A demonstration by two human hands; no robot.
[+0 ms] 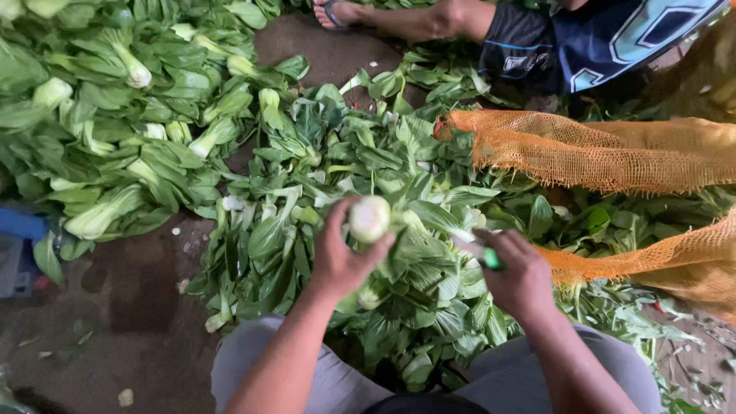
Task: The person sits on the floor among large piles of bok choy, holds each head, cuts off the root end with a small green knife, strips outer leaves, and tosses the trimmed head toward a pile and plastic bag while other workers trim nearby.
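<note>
Your left hand (337, 257) grips closed around a leafy green bok choy head (383, 238), pale round cut base up and toward you, leaves running down-away | your right hand (521, 280) closes on a green-handled small knife (483, 254), blade pointing left at the stalk, just beside it | held above the leaf pile (291, 230).

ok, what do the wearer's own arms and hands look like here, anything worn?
Both forearms are bare to the frame's bottom edge: no sleeves in view. The left hand and right hand have no gloves, and no rings, watch or wristband show. Below them, the person's knees are covered by grey trousers.
</note>
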